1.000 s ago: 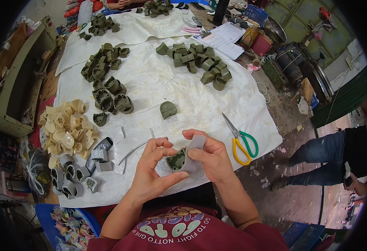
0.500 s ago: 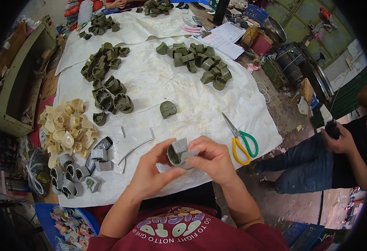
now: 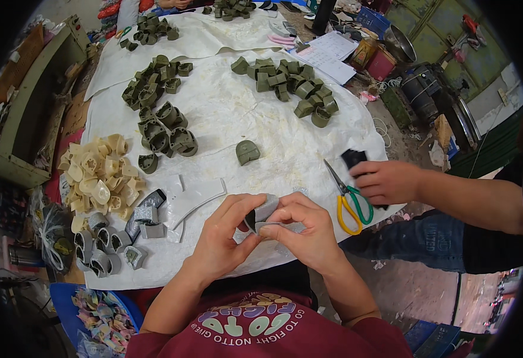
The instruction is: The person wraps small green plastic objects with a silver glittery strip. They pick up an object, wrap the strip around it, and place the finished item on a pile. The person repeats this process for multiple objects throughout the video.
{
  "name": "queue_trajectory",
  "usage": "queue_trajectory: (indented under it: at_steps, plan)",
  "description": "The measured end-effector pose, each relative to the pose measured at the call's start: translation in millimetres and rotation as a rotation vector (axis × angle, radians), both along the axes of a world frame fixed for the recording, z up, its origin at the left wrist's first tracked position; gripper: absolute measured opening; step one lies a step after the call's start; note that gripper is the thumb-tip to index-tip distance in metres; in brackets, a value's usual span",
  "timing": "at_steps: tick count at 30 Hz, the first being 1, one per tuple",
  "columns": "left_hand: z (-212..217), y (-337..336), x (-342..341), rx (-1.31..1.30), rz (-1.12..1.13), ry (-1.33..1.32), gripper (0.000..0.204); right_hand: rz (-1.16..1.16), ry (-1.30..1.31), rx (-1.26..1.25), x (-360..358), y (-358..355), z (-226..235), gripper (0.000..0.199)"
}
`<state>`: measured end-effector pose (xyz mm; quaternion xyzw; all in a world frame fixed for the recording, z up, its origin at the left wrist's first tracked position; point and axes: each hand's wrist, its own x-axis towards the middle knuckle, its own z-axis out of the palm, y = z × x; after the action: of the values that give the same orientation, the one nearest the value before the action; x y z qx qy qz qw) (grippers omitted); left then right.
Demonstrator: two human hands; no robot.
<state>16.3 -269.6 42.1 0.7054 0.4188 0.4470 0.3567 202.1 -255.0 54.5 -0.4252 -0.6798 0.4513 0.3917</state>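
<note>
My left hand [image 3: 221,237] grips a shoe heel block [image 3: 265,210] with a dark hollow inside and a silver-grey covering around it. My right hand [image 3: 304,234] pinches the end of that covering at the block's near side, thumb and fingers closed on it. Both hands are just above the front edge of the white-covered table [image 3: 213,161]. Left of them rest several silver-covered heel blocks [image 3: 118,240] and a curved white sheet piece [image 3: 198,206]. A single olive-green heel block [image 3: 248,153] sits beyond my hands. Scissors [image 3: 351,210] with yellow and green handles are on the right.
Olive-green heel blocks [image 3: 169,137] stand in groups farther back, with a cream heap [image 3: 101,179] at left. Another person's hand [image 3: 389,182] reaches over the right edge with a black object [image 3: 353,159]. A blue basin [image 3: 64,307] of colourful scraps is at lower left.
The other person's hand has come in from the right and put a black object onto or over the table by the scissors. My hands have turned the heel block, its covering now closer round it.
</note>
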Motion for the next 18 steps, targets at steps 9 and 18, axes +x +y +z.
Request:
queue_trajectory:
  at_steps: [9, 18]
  plan:
    - [-15.4, -4.2, 4.6, -0.299, -0.025, -0.516, 0.055, -0.137, -0.052, 0.077, -4.2, 2.4, -1.2, 0.016]
    - [-24.7, -9.4, -2.7, -0.351, -0.041, -0.73, 0.045, -0.114, 0.087, 0.049, -1.8, 4.0, -2.4, 0.035]
